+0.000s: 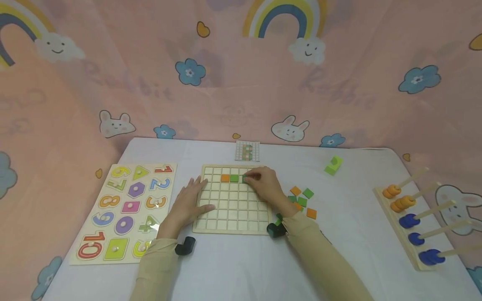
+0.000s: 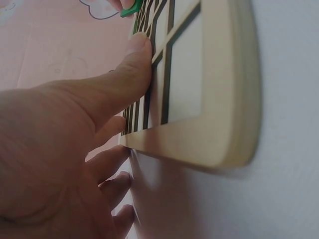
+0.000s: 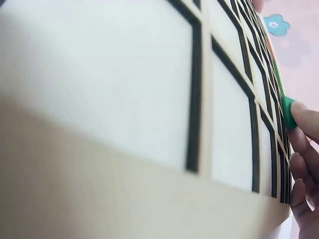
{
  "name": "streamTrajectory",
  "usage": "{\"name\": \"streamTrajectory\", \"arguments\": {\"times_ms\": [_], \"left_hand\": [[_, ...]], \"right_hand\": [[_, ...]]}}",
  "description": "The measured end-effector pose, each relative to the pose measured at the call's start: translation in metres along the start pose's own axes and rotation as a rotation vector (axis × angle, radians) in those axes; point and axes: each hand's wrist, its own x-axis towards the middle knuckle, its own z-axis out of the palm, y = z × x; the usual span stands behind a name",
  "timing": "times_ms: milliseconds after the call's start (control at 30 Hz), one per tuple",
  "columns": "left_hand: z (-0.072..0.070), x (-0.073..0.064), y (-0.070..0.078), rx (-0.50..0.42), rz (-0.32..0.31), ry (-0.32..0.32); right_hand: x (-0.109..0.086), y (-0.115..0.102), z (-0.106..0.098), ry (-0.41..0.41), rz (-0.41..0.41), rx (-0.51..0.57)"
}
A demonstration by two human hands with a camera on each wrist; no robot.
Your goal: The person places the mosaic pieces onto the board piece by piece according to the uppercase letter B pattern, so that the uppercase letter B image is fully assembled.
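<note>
A wooden grid board point(image 1: 227, 215) lies flat on the table. An orange square tile point(image 1: 225, 178) and a green square tile point(image 1: 234, 178) sit side by side in its second row from the top. My right hand point(image 1: 266, 186) reaches over the board's upper right and pinches a darker green tile point(image 3: 288, 113) at the grid, just right of those two. My left hand point(image 1: 186, 205) rests along the board's left edge, fingers spread, its thumb point(image 2: 134, 64) lying on the grid. Whether the pinched tile is seated in a cell is hard to tell.
Loose orange and green tiles point(image 1: 311, 213) lie right of the board, partly behind my right wrist. A pattern card point(image 1: 247, 151) lies beyond it. The number-and-shape puzzle point(image 1: 124, 247) is at left, a green block point(image 1: 333, 165) at back right, and a bead rack point(image 1: 400, 232) at far right.
</note>
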Motion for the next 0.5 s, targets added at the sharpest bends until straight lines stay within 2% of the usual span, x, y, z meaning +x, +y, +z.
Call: {"name": "streamTrajectory", "arguments": {"times_ms": [500], "left_hand": [[-0.0004,0.0008,-0.0004,0.011,0.005,-0.001]], "right_hand": [[0.0057,-0.0057,0.006,0.019,-0.009,-0.065]]}}
